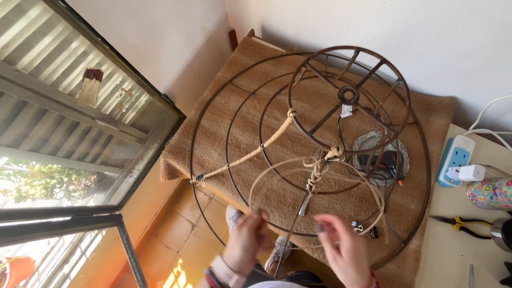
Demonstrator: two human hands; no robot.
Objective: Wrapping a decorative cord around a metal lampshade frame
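While your two hands work low in the middle of the frame, a rusty wire lampshade frame [320, 154] fills the centre, lying on a brown woven mat [240, 69]. Your left hand [246, 240], at the lower centre, is closed, its fingers pinched on a pale cord [277, 168]. Your right hand [345, 246], just to the right of it, is blurred; its fingers are bent toward the same cord, but whether they grip it cannot be told. The cord loops up from your hands in a wide arc and runs to a knot [316, 169] on a spoke near the middle of the frame. One spoke, running from centre to left, is already wrapped in cord and ends at a small black clip [199, 178] on the outer ring. Two more clips [368, 230] sit on the ring close to your right hand. The small top ring [349, 96] of the wire frame, with its hub, stands in the upper centre.

At the right edge of the frame, a pale table [453, 256] carries a blue and white power strip [455, 159] with a white plug, a flowered cup [490, 193], and yellow-handled pliers [457, 223]. An open window [80, 133] takes up the left side. Your shoes [233, 216] show on the tiled floor beneath the wire frame.
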